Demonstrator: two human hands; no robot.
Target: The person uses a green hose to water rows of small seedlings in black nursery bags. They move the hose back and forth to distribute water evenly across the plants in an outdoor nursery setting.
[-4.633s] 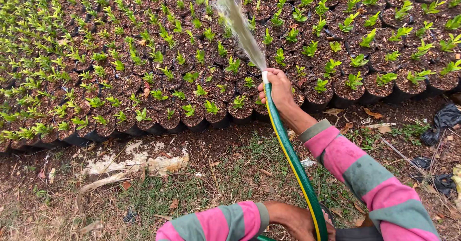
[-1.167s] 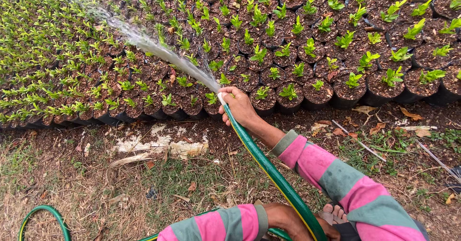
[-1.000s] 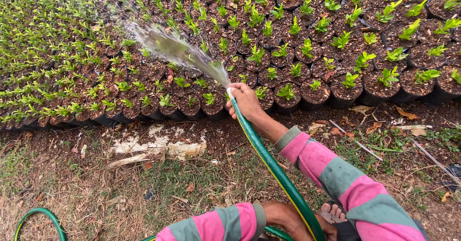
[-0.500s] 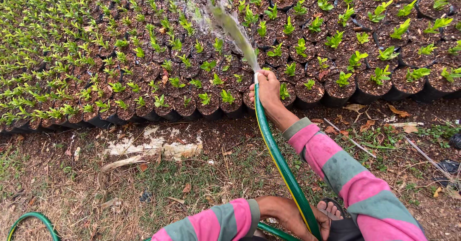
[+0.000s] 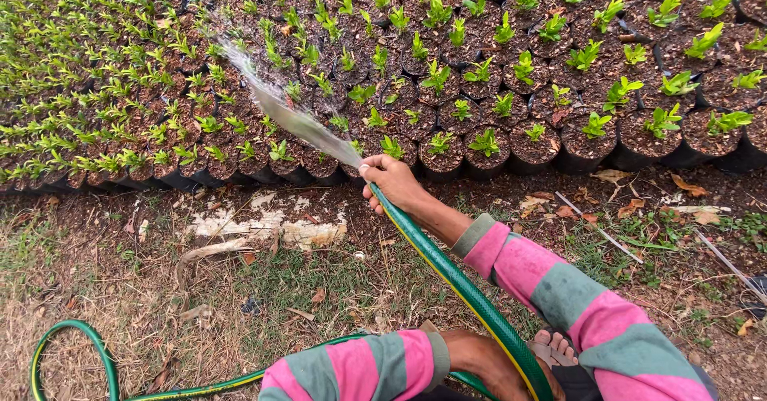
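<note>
My right hand [image 5: 391, 179] grips the end of a green garden hose [image 5: 447, 273] with a yellow stripe, thumb over the nozzle end. A fan of water [image 5: 284, 113] sprays up and to the left onto rows of small green seedlings [image 5: 375, 57] in black soil-filled bags. My left hand [image 5: 487, 361] holds the hose lower down near my body, at the bottom of the view. Both arms wear pink and grey-green striped sleeves. The hose loops back along the ground to the bottom left.
Seedling bags fill the whole upper half, their front edge [image 5: 479, 169] running across the middle. Below is bare soil with dry grass, dead leaves and a pale broken slab [image 5: 264, 229]. My sandalled foot [image 5: 555, 349] shows by the hose.
The view and my right hand have swung left again; the water jet now points up and left instead of nearly straight ahead. Both hands keep their hold on the hose.
</note>
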